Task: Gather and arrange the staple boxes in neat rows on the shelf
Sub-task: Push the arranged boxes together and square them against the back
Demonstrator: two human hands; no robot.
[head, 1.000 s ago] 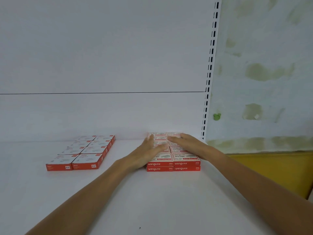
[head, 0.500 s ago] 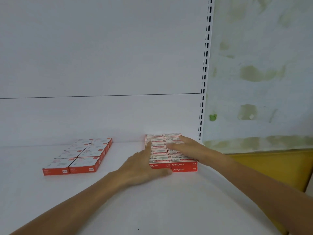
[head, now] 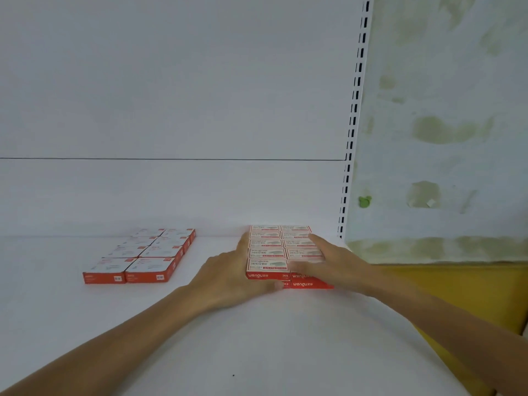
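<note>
Change: left hand (head: 228, 278) has dropped from the top of the right staple box stack (head: 267, 252) to its front-left corner, fingers straight along the side, thumb across the front, gripping nothing. Right hand (head: 334, 261) stays flat on the right column, fingers straight. Likely squaring the 2-wide, 2-layer stack at the back right of the shelf (head: 257, 338). Left staple box group (head: 143, 255) lies well apart. Lower layer mostly hidden, right hand blurred, box count unclear.
</note>
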